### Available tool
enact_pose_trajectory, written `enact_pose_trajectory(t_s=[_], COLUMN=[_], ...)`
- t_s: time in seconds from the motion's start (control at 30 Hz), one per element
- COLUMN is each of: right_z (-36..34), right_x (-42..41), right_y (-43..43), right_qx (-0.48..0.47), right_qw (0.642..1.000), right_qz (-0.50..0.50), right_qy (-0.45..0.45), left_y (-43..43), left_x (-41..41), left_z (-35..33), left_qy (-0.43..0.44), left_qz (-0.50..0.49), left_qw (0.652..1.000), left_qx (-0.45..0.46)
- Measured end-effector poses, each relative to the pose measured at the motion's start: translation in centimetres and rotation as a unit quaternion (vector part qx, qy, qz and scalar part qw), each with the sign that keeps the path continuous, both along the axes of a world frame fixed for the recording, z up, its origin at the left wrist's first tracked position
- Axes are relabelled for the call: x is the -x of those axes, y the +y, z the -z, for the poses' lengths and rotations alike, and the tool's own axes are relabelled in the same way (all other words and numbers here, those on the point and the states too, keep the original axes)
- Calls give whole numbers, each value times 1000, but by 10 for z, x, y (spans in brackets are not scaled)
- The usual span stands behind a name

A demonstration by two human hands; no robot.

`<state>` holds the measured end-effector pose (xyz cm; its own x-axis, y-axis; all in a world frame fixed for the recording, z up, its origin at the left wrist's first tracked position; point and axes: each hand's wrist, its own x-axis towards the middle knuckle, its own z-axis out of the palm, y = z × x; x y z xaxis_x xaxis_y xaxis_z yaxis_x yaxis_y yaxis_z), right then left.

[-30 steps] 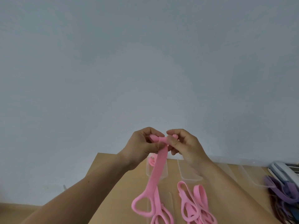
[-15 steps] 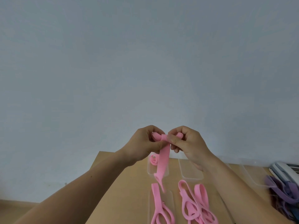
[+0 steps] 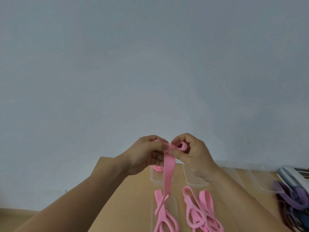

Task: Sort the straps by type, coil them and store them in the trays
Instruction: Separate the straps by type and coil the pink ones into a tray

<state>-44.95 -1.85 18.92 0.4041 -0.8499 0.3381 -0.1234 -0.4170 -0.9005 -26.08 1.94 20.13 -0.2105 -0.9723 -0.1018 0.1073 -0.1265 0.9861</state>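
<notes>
A plain grey-blue wall (image 3: 150,64) fills most of the view, and a light brown table (image 3: 117,190) sits low down in front of it. Both hands are held up above the table, close together. The right hand (image 3: 192,154) has its fingers and thumb curled round a small roll (image 3: 181,146) at the top end of a pink strap (image 3: 168,173). The left hand (image 3: 143,154) pinches the flat strap just beside the roll. From there the strap hangs almost straight down, and its low end is over another pink strap (image 3: 164,220) that lies on the table. I cannot tell if the two touch. So the part not yet rolled lies below the hands, and its long way runs up and down. I think the step now is rolling the strap up. The roll is on the right hand's side, so that hand would turn it while the left hand feeds more strap up. A clear tray (image 3: 154,179) stands on the table behind the hanging strap. It has one coiled pink strap (image 3: 158,168) in it. The left hand looks nearer to that tray. A second clear tray (image 3: 189,180) is just beside it, under the right wrist. More loose pink straps (image 3: 199,211) lie in a heap nearer the person, and purple straps (image 3: 287,196) lie far off at the right edge, so a lot of the job is left.
</notes>
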Motion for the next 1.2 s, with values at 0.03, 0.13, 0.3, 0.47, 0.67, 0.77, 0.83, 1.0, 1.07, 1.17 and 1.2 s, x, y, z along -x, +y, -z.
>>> enact_pose_trajectory(t_s=[0.03,0.13,0.3,0.47,0.67,0.77,0.83,1.0,1.07,1.17,1.2], right_z=[3,8,4,2,2,4,5,9,9,10,11], right_x=[1,0,1,-4,-5,-4,-3,2,4,6,6], right_y=[-1,-2,0,-2,-1,-1,0,1,3,3,3], right_qx=[-2,-30,-92,-87,-78,-75,-70,-42,-36,-32,-33], right_qw=[1000,999,995,996,997,997,997,999,999,999,999], right_qz=[-2,1,-22,8,12,3,5,9,10,4,-1], right_qy=[0,-15,-22,8,-25,-30,-28,-17,-17,-17,-17], left_y=[0,-2,-7,-3,-1,2,3,5,5,4,4], left_x=[0,1,-3,1,-2,-1,-1,2,3,5,6], left_z=[1,4,6,12,10,8,6,0,0,1,1], left_qy=[-3,1,-52,-163,-171,-172,-143,-66,-47,-3,5], left_qz=[-6,-34,-79,-84,-56,-28,-9,9,10,10,7], left_qw=[1000,999,990,972,975,980,987,997,999,1000,1000], left_qx=[2,22,102,149,128,98,74,33,24,12,12])
